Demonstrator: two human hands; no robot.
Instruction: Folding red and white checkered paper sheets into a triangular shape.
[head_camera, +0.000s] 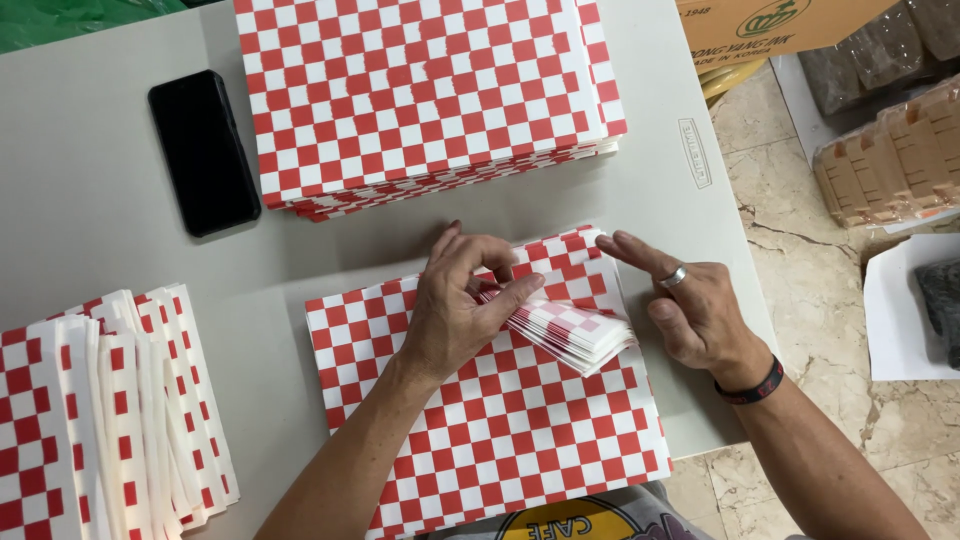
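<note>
The left hand (462, 305) pinches the lifted corners of the checkered paper sheets (575, 330) between thumb and forefinger. The right hand (690, 305) hovers open just beside them. The sheets appear thin, light and limp, so corners offer the best grip.

Small packing workshop. Evidence: grey desk (120, 250) loaded with stacks of red-checked paper sheets (420, 90); cardboard carton (770, 25) and wrapped bundles of stock (890, 160) on marble floor (800, 210) past right edge.
</note>
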